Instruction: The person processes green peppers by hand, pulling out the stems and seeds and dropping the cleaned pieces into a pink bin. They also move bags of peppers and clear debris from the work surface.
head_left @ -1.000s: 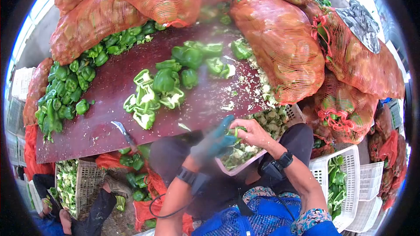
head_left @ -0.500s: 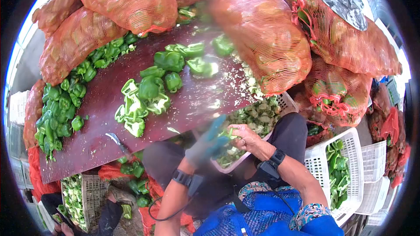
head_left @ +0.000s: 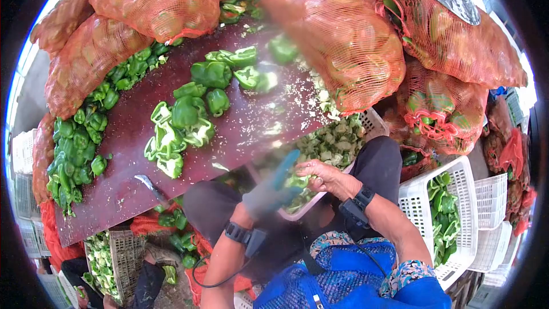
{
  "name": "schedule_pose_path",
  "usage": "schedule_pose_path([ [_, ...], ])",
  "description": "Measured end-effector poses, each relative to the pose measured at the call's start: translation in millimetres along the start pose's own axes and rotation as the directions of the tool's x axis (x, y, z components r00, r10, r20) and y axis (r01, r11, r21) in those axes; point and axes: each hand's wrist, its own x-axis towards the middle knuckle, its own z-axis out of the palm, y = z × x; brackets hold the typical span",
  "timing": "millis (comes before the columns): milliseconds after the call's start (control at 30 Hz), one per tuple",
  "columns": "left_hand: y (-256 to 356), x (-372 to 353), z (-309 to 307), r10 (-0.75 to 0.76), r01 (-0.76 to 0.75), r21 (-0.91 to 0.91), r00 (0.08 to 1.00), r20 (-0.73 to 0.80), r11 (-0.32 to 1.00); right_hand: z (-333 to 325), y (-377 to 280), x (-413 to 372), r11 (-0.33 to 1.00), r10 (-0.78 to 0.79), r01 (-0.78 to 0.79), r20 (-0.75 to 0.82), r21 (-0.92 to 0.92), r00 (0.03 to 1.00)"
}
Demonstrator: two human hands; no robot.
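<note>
Over a white crate (head_left: pixel 382 121) of pale pepper scraps (head_left: pixel 334 144), my right hand (head_left: pixel 327 177) pinches a green pepper piece (head_left: pixel 297 183). My left hand (head_left: pixel 267 195), in a blue-grey glove, is beside that piece with its fingers apart and partly blurred; whether it touches the piece is unclear. On the dark red tabletop (head_left: pixel 123 177), cut pepper halves (head_left: pixel 166 137) and whole green peppers (head_left: pixel 211 74) lie in a group. A curved knife (head_left: pixel 151 187) rests at the table's near edge.
Large orange mesh sacks (head_left: pixel 349 40) surround the table's far and right sides. A pile of green peppers (head_left: pixel 77 149) lines the left edge. At the right stands a white basket (head_left: pixel 466 217) of cut peppers. Lower left, another person's hand (head_left: pixel 83 297) shows near a scrap crate (head_left: pixel 126 257).
The camera view has shifted slightly. My left hand has moved from blurred upright fingers to a pose with one finger raised and the others lower, near the pepper piece.
</note>
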Motion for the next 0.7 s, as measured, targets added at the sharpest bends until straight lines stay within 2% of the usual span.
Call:
schedule_pose_path([
  [33, 3, 0, -1, -0.065, 0.064, 0.035, 0.998, 0.025, 0.997, 0, -3, 0, 1.0, 0.007, -0.007, 0.008, -0.001, 1.0],
  [100, -22, 8, 3, 0.188, -0.183, 0.195, 0.982, -0.004, 0.964, -6, -7, 3, 1.0, 0.018, -0.018, 0.035, -0.007, 0.999],
  [167, -36, 10, 2, 0.284, -0.26, 0.339, 0.959, -0.022, 0.904, -13, -10, 6, 0.999, 0.031, -0.03, 0.075, -0.018, 0.997],
  [233, -35, 13, -7, 0.242, -0.19, 0.463, 0.969, -0.055, 0.866, -15, -17, 3, 0.997, -0.023, 0.022, 0.002, 0.073, 1.0],
  [300, -29, 15, -4, 0.238, -0.174, 0.308, 0.954, -0.185, 0.935, -28, -15, 11, 0.974, -0.12, 0.124, -0.035, 0.188, 0.992],
  [333, -26, 15, -1, 0.225, -0.17, 0.224, 0.942, -0.248, 0.96, -36, -14, 12, 0.958, -0.132, 0.124, 0.012, 0.258, 0.991],
  [400, -12, 19, -2, 0.131, -0.033, 0.29, 0.937, -0.325, 0.957, -35, -21, 7, 0.909, -0.169, 0.115, 0.101, 0.401, 0.98],
  [433, -9, 22, -2, 0.086, 0.037, 0.319, 0.927, -0.364, 0.947, -31, -23, 7, 0.889, -0.218, 0.168, 0.073, 0.427, 0.973],
  [533, -40, 31, -5, 0.212, -0.184, 0.106, 0.847, -0.487, 0.977, -8, -42, 1, 0.836, -0.316, 0.122, 0.287, 0.534, 0.904],
  [567, -40, 32, -6, 0.201, -0.2, 0.058, 0.842, -0.5, 0.978, 0, -44, 2, 0.837, -0.335, 0.175, 0.232, 0.518, 0.913],
  [633, -41, 34, -11, 0.18, -0.233, -0.035, 0.83, -0.529, 0.972, 16, -50, 3, 0.78, -0.343, 0.092, 0.298, 0.619, 0.891],
  [700, -31, 36, -9, 0.072, -0.289, -0.277, 0.8, -0.596, 0.916, 33, -54, 5, 0.738, -0.348, 0.044, 0.324, 0.673, 0.88],
])
